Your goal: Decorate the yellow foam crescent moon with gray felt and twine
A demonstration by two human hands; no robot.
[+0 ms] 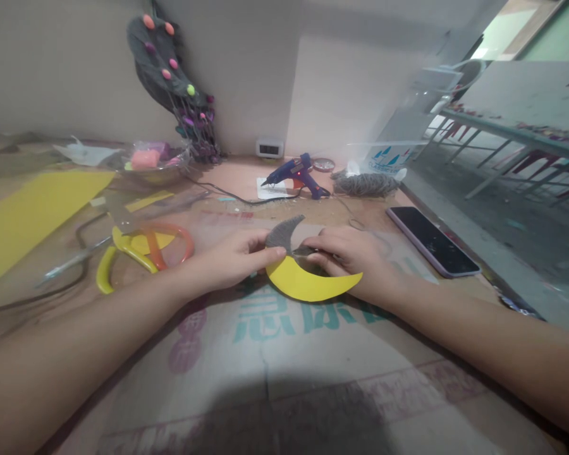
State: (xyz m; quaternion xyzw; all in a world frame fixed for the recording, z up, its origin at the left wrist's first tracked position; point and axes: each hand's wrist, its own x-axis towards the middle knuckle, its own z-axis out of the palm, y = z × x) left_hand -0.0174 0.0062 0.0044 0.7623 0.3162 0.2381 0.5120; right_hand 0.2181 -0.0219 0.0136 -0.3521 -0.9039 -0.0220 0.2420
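A yellow crescent moon cut-out [313,289], its upper arm covered in grey yarn [283,235], is held above the cardboard. My left hand [237,256] closes on its left side, thumb in front where the grey meets the yellow. On the inner side of the curve, the fingers of my right hand [348,253] pinch a short grey strand of yarn close to the wrapped edge. The crescent's lower yellow tip passes in front of my right hand. Part of that hand's grip is hidden.
A blue glue gun [291,174] with a lit red light stands behind my hands, beside a grey yarn bundle [366,183]. At right lies a phone [431,240]; at left, scissors [171,243], yellow-handled pliers [107,268] and yellow sheet [33,208]. A pompom-dotted grey crescent [159,69] hangs behind.
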